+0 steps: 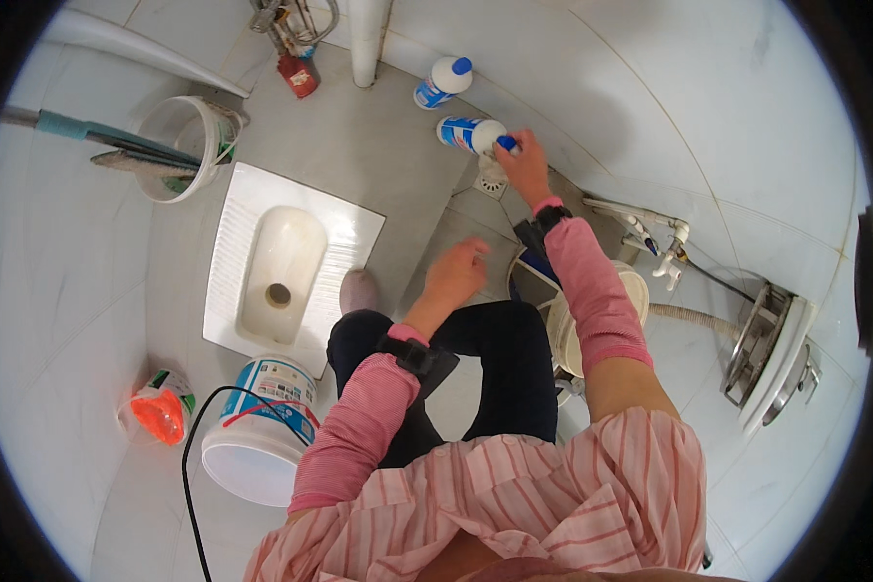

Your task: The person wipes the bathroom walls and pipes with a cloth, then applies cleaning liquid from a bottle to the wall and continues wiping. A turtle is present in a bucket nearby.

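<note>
Ahead of me, my right hand [527, 164] has its fingers around the blue cap [507, 142] of a white plastic bottle [473, 134] with a blue label. Just below that hand, a pale crumpled thing [492, 169] lies over part of a round floor drain [490, 185]. A second similar bottle [444, 84] with a blue cap stands by the wall. My left hand [457, 273] hovers above my knees, blurred, its fingers curled; whether anything is inside them is hidden.
A white squat toilet [285, 276] is set in the floor to the left. Beyond it stands a bucket [202, 160] with brushes. A white paint bucket [251, 451] and a tub with something orange [161, 415] are nearer. Wall taps [673, 254] and a basin [775, 364] are right.
</note>
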